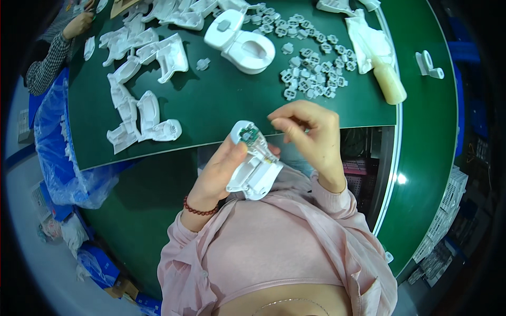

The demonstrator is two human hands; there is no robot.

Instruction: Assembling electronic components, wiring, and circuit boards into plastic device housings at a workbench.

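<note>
My left hand is closed around a white plastic housing, held over my lap just off the table's front edge. A small green circuit board shows inside the housing's upper end, with a clear part below it. To the right of the housing and apart from it, my right hand is raised with thumb and forefinger pinched together. Whatever sits between those fingertips, if anything, is too small to make out.
On the green table stands a miniature white toilet. Small grey plastic parts lie right of it; white half shells lie left. A cream bottle lies near the right edge. Another person's hand is at far left.
</note>
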